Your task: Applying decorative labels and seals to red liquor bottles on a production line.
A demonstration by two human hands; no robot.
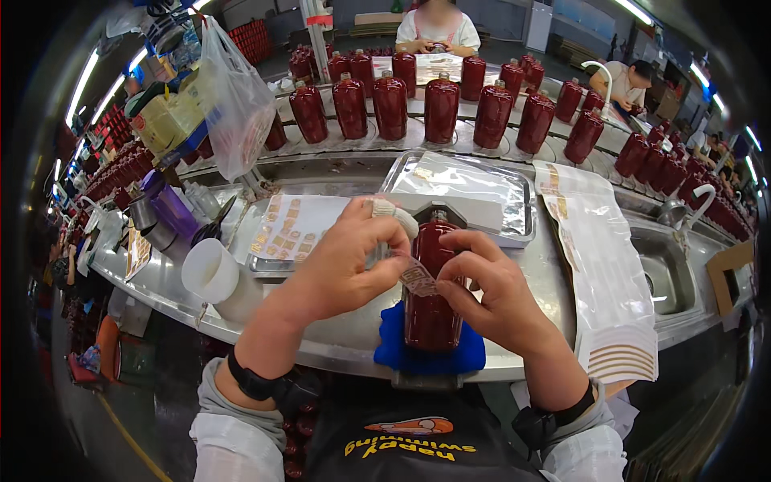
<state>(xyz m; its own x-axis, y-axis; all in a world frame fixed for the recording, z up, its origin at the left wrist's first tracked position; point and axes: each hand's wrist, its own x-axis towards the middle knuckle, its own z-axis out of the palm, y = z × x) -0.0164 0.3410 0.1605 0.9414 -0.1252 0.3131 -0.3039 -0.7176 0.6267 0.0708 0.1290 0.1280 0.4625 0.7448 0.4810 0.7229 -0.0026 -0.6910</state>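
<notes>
A dark red glossy bottle (432,321) lies in front of me, neck pointing away, its base end on a blue cloth (391,344). Above its body, a small clear decal with pale gold print (419,279) is stretched between my two hands. My left hand (349,253) pinches the decal's left edge between thumb and a finger; one finger wears a whitish wrap (393,214). At the other edge, the thumb and fingertips of my right hand (498,293) are closed on the decal. My fingers partly cover the bottle's upper part.
Gold decals lie on a white sheet (285,229) at left, near a white cup (210,271). Beyond the bottle is a metal tray (526,215); a long printed sheet (606,273) and a sink (668,277) are right. Red bottles (442,108) line the far conveyor; co-workers sit beyond.
</notes>
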